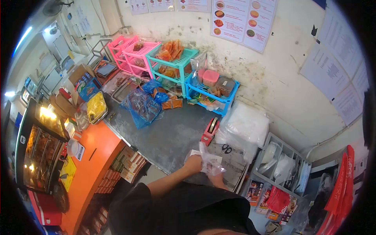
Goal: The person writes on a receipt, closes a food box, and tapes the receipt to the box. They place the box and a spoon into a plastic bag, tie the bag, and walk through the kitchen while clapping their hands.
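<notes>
A: Left to right, quick. Left hand (193, 164) is curled closed on the near edge of the crumpled clear plastic bag (210, 161), over the grey metal surface (168, 133).

B: And the bag from it?

A: Directly to its right, touching; long axis runs upward and away, top end toward the red tape dispenser (210, 132).

B: Right hand?

A: Right hand (216, 179) sits just below the bag, mostly hidden by plastic; looks closed on the bottom, can't tell for sure. Both touch it; left shows clearer. Black scissors (226, 148) lie further right.
</notes>
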Available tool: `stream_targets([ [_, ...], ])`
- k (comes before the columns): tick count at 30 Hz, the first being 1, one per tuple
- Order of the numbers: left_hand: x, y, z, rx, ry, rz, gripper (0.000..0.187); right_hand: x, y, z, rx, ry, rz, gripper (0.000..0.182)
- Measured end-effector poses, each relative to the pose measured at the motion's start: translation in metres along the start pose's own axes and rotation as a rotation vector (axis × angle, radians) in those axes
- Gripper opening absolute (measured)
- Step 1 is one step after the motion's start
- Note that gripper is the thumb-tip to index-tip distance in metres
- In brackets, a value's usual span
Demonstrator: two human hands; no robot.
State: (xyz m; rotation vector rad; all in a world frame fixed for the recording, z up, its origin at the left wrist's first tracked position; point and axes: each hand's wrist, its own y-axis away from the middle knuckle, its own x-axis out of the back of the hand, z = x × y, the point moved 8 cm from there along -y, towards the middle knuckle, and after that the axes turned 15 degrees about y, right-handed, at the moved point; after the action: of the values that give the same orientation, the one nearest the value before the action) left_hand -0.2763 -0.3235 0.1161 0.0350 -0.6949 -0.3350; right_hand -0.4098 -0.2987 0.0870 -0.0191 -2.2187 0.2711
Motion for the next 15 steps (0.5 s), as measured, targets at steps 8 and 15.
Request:
stream_targets([
  [8, 0.03, 0.016, 0.043, -0.54, -0.082, 0.251, 0.021, -0.032, -0.002, 0.008, -0.029, -0.749, -0.121, 0.018],
  [15, 0.001, 0.001, 0.009, -0.182, -0.244, 0.033, 0.019, -0.018, -0.007, -0.007, 0.092, -0.295, -0.045, 0.02],
])
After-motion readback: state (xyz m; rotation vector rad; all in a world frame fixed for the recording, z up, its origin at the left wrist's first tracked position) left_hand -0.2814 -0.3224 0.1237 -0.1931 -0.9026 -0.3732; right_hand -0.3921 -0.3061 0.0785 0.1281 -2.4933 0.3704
